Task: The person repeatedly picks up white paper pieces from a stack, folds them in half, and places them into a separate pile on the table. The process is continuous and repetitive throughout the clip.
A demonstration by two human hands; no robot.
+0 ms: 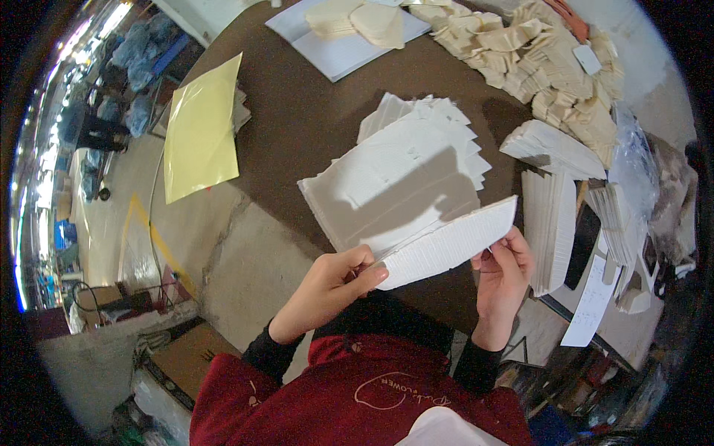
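Glossy yellow sheet (199,134) at left edge of brown table (279,119); yellow line (165,253) on floor (256,249); clear plastic (634,156), white slip (585,306) at right.

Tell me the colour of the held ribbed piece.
The ribbed piece is white, best in the head view.

A dark brown desk (286,111) fills the middle, its outline curving with the lens. Grey concrete floor (256,249) shows to its left, scuffed and patchy, and farther out a yellow floor line (160,253) bends to a sharp angle. Below that stands a low grey wall (93,360). Strip lighting (115,18) glares at the upper left, while the left rim is streaked with brightness and the lower right lies dim.
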